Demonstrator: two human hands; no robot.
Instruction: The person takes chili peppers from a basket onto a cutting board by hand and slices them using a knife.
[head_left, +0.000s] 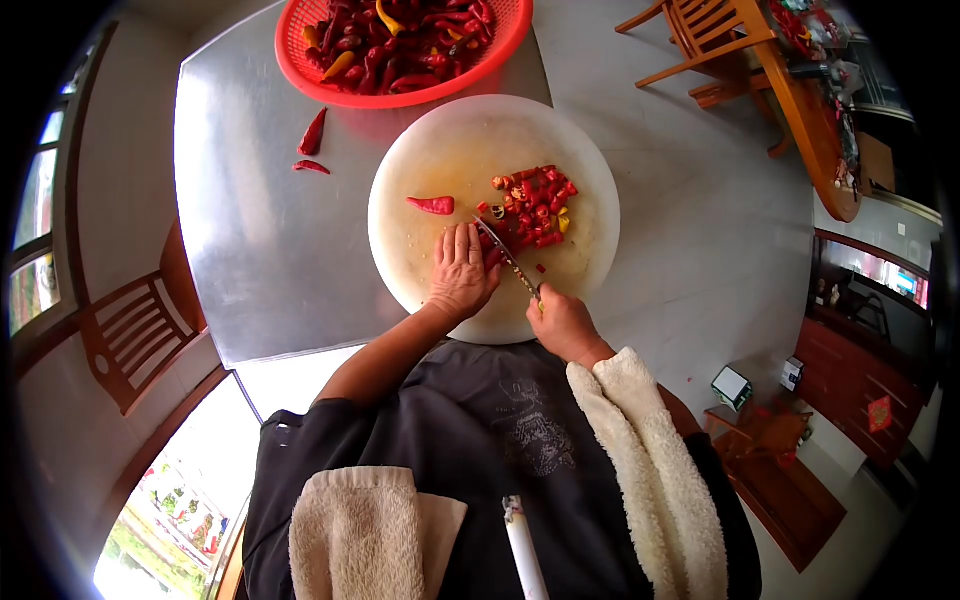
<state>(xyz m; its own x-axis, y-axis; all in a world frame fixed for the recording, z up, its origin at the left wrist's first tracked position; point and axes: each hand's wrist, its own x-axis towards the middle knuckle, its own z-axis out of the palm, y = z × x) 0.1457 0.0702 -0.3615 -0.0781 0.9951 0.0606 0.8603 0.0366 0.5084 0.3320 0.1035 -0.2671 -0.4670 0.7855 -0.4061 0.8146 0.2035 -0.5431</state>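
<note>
A metal-topped table (270, 260) bore a round white cutting board (430, 150) and, beyond it, a red plastic colander (400, 99) heaped with red chilli peppers (430, 40) and a few yellow ones. The left hand (465, 270) lay flat over the board's near half, fingers side by side above partly hidden red chilli; whether they gripped it could not be told. The right hand (563, 325), apart from the left, was closed around the handle of a kitchen knife (507, 254), its blade slanting just beside the left fingers. Beyond the blade lay a pile of chopped chilli (540, 205); near the left fingertips, a single red chilli (431, 205); at the pile's right edge, a yellow piece (564, 221).
</note>
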